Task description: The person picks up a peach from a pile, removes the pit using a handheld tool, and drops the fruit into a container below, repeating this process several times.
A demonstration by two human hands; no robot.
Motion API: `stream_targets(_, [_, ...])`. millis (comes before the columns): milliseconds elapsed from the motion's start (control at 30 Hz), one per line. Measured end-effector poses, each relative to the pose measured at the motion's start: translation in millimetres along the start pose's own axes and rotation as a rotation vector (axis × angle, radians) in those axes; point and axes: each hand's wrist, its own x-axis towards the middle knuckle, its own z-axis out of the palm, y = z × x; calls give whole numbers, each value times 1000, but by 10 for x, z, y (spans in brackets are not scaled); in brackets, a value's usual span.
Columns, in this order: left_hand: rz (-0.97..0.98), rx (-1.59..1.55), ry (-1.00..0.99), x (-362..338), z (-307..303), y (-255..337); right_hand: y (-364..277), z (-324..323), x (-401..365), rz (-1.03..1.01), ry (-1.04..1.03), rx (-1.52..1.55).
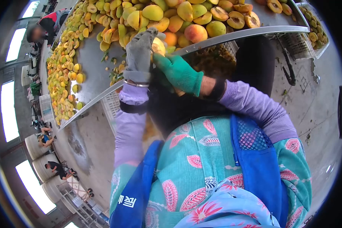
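Note:
My left hand [138, 53], in a grey glove, is closed around a cut yellow peach [158, 46] at the table's near edge. Against the lower side of that peach is my right hand [180, 74], in a green knitted glove, its fingers curled. A small tan piece [179, 91] shows below the green glove; whether it belongs to a tool held there is hidden. Just beyond both hands lies a heap of whole and halved peaches [195, 33], yellow, green and red-blushed, some with brown hollows.
The metal table [93, 68] has a raised rim [247, 35] between my body and the fruit. Many halves [64, 76] spread along its left side. A white crate of fruit [311, 30] stands at right. Other people [57, 169] are farther off at left.

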Motion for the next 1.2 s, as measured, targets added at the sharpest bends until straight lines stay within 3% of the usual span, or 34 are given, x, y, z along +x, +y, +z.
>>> stream_targets(33, [71, -6, 76, 39, 27, -107, -63, 30, -33, 90, 36, 84])
stream_targets(133, [242, -101, 300, -30, 211, -236, -63, -81, -62, 102, -79, 88])
stream_targets(267, [-49, -187, -212, -136, 28, 50, -120, -128, -158, 233, -368, 683])
stream_targets(300, [173, -16, -283, -107, 0, -7, -32, -119, -146, 232, -462, 841])
stream_targets(333, [119, -113, -275, -106, -15, -22, 39, -114, -124, 234, -561, 1004])
stream_targets(367, [58, -205, -270, -118, -13, -39, 80, -133, -120, 200, -596, 1007])
stream_targets(400, [-10, -292, -268, -141, -10, -73, 79, -134, -148, 182, -516, 806])
stream_targets(433, [129, -220, -263, -166, 0, -127, 54, -132, -185, 159, -432, 606])
stream_targets(500, [78, -240, -199, -217, 26, -229, 67, -86, -257, 102, -248, 241])
stream_targets(600, [99, -427, -199, -297, -31, -253, 71, -110, -173, 351, -551, 866])
stream_targets(633, [118, -468, -183, -324, -57, -244, 55, -59, -189, 333, -554, 806])
stream_targets(700, [221, -354, -85, -364, -90, -242, -30, 103, -289, 239, -317, 324])
stream_targets(733, [162, -322, -74, -409, -133, -229, -36, 169, -328, 189, -198, 95])
stream_targets(800, [52, -264, -68, -433, -184, -181, 97, 119, -188, 314, -466, 565])
stream_targets(833, [109, -352, -106, -441, -163, -221, 140, 97, -155, 365, -622, 797])
stream_targets(867, [5, -543, -10, -492, -173, -213, 159, 88, -129, 412, -777, 1027])
stream_targets(933, [-206, -914, 192, -663, -172, -81, 93, 128, -131, 380, -820, 967])
stream_targets(967, [-290, -1071, -56, -632, -574, -442, 41, 114, -169, 320, -808, 861])
stream_targets(1000, [-93, -692, 147, -791, -609, -406, -18, 81, -214, 252, -790, 756])
stream_targets(1067, [46, 69, 380, -901, -823, -332, -34, -162, -281, 324, -589, 665])
stream_targets(1133, [-72, 818, 464, -802, -1297, -328, 223, -401, -130, 434, -362, 744])
stream_targets(1200, [-20, 707, 424, -497, -998, 14, 199, -358, -159, 477, -245, 543])
